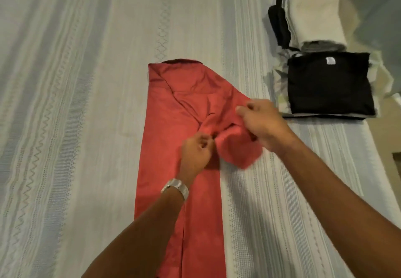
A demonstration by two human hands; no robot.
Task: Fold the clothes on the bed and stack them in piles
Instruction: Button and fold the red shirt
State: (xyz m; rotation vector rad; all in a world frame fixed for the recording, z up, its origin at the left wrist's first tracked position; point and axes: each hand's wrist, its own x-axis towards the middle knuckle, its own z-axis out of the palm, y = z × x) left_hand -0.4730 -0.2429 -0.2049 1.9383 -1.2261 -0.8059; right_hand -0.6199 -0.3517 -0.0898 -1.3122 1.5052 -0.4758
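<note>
Bed cover (pixel 71 108), pale w/ woven stripes & zigzag bands, fills most of view, far L side bare.

Red shirt (pixel 173 130) lies lengthwise at center of bed, collar end away from person, long body running toward bottom edge of frame. L side folded in to a straight edge; R side bunched up near the middle.

L hand (pixel 196 152) over shirt's middle, fingers curled, pinching a bit of the red fabric at the bunched spot. Silver watch (pixel 176 187) on L wrist. L forearm comes in from bottom, lying across lower part of shirt.

R hand (pixel 260 123) just R of L hand, fingers curled around a loose flap of red fabric, prob. a sleeve, lifted a little off the bed; blurred, so exact grip not clear. Flap hangs down below R hand, over shirt's R edge.

R side of bed, near edge: folded black shirt (pixel 329 84) on top of a low pile, white tag showing. Behind it, farther away, second pile w/ folded white cloth (pixel 314 15) on top, dark items (pixel 276 17) beside it. Piles well apart from red shirt.
</note>
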